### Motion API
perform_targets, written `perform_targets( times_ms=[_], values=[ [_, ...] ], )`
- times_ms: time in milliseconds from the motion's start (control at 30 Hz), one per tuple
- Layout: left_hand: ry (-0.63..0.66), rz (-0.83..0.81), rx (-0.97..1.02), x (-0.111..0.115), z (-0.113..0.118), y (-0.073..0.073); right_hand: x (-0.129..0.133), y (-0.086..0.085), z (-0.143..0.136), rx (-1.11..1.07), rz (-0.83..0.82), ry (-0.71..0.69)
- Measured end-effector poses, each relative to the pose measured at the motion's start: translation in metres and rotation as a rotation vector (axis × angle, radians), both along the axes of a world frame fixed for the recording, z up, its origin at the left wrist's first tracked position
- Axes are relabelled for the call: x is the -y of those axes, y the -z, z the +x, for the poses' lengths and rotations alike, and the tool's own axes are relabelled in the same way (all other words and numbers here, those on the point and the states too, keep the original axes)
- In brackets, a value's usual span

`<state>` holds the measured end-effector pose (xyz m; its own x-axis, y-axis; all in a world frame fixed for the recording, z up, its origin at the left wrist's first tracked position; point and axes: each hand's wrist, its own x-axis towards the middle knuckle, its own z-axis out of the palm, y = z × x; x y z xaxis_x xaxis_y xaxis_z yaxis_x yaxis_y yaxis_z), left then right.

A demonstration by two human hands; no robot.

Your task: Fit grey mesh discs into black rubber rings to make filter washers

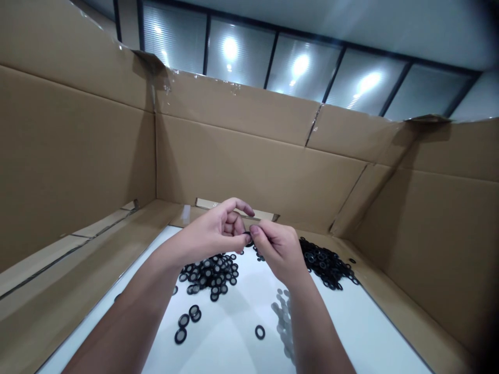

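Note:
A small black ring [248, 238] is held up between my two hands above the white board. My left hand [218, 228] grips its left side by the thumb, with the index finger raised and curled away from it. From the other side, my right hand [278, 249] pinches at the ring with thumb and bent fingers. Fingertips hide much of the ring, so I cannot tell whether a disc sits in it. One loose black ring [260, 332] lies on the board below. Grey discs [284, 322] are spread beside my right forearm, which partly covers them.
A pile of black rings with grey centres [210, 275] lies on the left of the white board [226, 343]; several more lie nearer. A heap of black rings [327, 265] is at the right. Tall cardboard walls [241, 150] surround the board.

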<state>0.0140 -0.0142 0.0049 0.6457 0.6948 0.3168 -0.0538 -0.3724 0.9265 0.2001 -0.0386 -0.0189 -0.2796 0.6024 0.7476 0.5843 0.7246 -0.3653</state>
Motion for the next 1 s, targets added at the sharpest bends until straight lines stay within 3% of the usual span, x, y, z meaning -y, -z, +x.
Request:
perform_targets(
  times_ms=[167,400,667,1000],
  values=[
    [0.074,-0.033,0.059,0.0,-0.001,-0.002,0.001,-0.001,0.001,-0.037,-0.017,-0.003],
    [0.07,-0.057,0.06,-0.007,-0.001,0.003,0.0,0.0,0.004,-0.019,-0.03,-0.004],
    [0.057,-0.068,0.089,-0.01,0.0,0.004,0.005,-0.009,0.013,0.05,-0.168,-0.154],
    [0.034,-0.06,0.069,-0.012,0.003,0.005,0.004,-0.004,0.002,0.017,-0.148,0.019]
  ],
)
